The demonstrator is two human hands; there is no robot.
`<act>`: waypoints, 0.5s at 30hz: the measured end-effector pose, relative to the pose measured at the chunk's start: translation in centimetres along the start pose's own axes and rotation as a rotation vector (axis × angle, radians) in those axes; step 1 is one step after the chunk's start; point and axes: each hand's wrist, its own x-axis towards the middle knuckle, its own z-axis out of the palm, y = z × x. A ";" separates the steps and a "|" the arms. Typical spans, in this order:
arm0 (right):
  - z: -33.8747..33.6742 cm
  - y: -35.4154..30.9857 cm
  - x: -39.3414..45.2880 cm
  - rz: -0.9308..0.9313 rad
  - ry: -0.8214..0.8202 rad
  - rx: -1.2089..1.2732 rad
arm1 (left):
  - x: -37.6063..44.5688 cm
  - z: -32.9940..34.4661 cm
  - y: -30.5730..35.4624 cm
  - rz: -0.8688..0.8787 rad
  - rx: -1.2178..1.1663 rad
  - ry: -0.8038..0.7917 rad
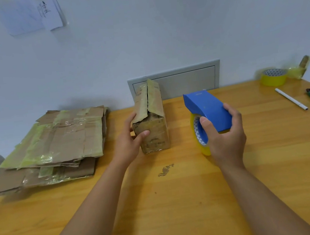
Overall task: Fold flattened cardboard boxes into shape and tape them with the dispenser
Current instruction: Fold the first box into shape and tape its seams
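The left hand (131, 139) grips the near left corner of a worn brown cardboard box (152, 125), thumb on its front face; the box stands on the glossy wooden surface (179, 192), long axis running away from the person, top flaps parted along a centre seam. The right hand (224, 132) clasps a smooth blue tape dispenser (206, 109) loaded with yellow tape, nose pointing away. Left of the box-holding grip lie stacked flattened cardboard boxes (56, 145), crinkled with old tape.

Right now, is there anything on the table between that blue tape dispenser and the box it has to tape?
Nothing visible. The right hand grips the tape dispenser just right of the cardboard box, which the left hand holds; only bare table lies between them.
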 end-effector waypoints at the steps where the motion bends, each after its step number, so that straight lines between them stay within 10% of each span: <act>1: -0.3 -0.3 0.4 -0.008 0.007 0.006 | 0.4 0.8 0.2 0.007 0.024 -0.009; 15: -7.2 1.6 4.1 0.023 0.249 -0.018 | 6.9 17.1 7.5 0.088 -0.014 -0.124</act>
